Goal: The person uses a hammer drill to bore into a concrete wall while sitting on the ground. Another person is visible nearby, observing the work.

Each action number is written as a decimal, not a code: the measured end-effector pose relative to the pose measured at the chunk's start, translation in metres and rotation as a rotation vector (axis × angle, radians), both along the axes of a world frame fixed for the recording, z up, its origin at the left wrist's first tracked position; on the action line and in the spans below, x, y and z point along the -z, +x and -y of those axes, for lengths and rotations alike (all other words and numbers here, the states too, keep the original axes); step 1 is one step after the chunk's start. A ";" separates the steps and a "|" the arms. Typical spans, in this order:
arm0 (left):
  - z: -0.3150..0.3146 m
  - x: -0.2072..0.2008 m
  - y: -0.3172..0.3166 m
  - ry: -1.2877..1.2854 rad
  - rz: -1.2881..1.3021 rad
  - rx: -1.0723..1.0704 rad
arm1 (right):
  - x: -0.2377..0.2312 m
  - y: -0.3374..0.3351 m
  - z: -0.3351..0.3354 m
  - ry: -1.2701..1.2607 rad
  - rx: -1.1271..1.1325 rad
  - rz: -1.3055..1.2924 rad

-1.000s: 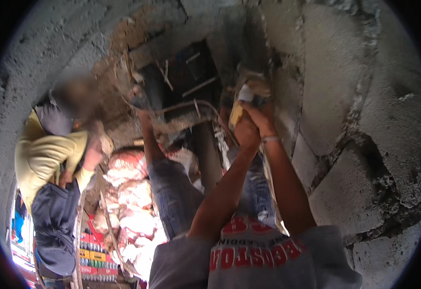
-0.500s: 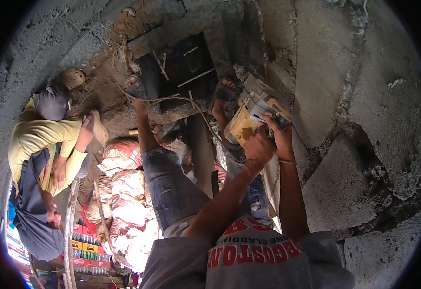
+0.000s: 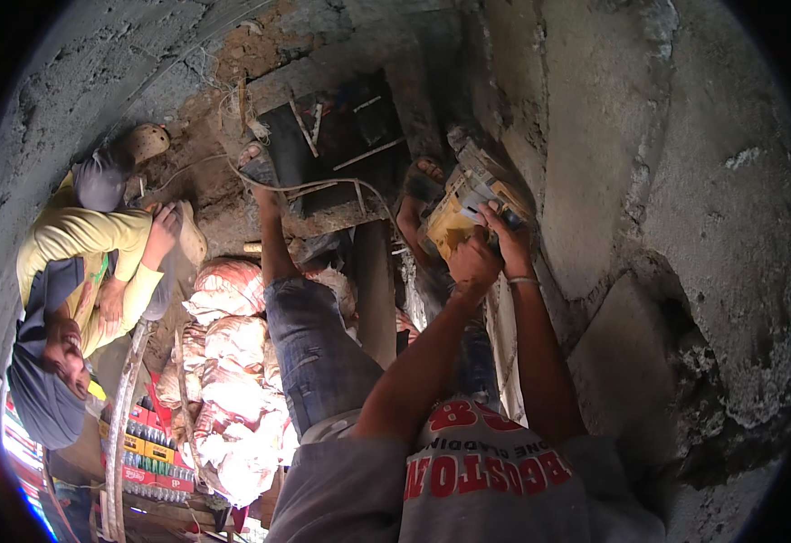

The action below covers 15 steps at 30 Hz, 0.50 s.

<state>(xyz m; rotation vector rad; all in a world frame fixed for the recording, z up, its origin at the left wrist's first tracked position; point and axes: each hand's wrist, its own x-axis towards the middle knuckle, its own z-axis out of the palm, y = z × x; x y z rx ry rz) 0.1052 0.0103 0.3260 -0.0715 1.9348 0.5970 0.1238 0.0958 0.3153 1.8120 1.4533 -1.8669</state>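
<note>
A dusty yellow-and-grey hammer drill (image 3: 450, 220) lies tilted beside my right foot, its chuck end toward the wall. My left hand (image 3: 474, 263) is closed in a fist against the near end of its yellow casing. Around the drill's dark rear part curl the fingers of my right hand (image 3: 509, 242), a band on that wrist. What lies under the fingers is partly hidden. A pale cable (image 3: 323, 185) loops across the pit edge and down toward the drill.
Between my feet a dark square pit (image 3: 341, 145) holds several sticks. A person in yellow (image 3: 97, 235) crouches at left. Stuffed sacks (image 3: 233, 362), a wooden pole (image 3: 124, 416) and bottle crates (image 3: 147, 466) are below. A rough concrete wall (image 3: 595, 154) rises at right.
My hands and the drill have shifted slightly left in the picture. At left, the crouching person's head has tilted up. My view has turned slightly.
</note>
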 end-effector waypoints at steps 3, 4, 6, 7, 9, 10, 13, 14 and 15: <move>0.007 0.004 0.001 0.009 -0.014 0.005 | 0.023 0.013 0.002 -0.044 0.051 0.071; 0.009 0.003 0.003 0.016 -0.003 0.006 | 0.031 0.016 0.005 -0.035 0.112 0.092; 0.005 0.006 -0.004 -0.032 0.080 0.032 | 0.031 0.003 0.008 -0.044 0.251 0.131; 0.009 0.000 0.001 -0.032 0.094 0.051 | 0.027 -0.001 0.011 -0.060 0.341 0.166; 0.018 0.004 0.011 0.029 0.108 0.082 | 0.022 -0.008 0.017 0.019 0.410 0.152; 0.019 0.009 0.014 0.010 0.120 0.090 | 0.027 -0.007 0.018 0.012 0.399 0.174; 0.011 0.015 0.009 -0.010 0.125 0.104 | 0.039 0.000 0.013 -0.003 0.401 0.185; 0.014 0.013 0.008 -0.011 0.125 0.100 | 0.032 -0.006 0.018 -0.017 0.422 0.171; 0.014 0.012 0.006 -0.006 0.119 0.097 | 0.028 -0.011 0.020 -0.027 0.444 0.150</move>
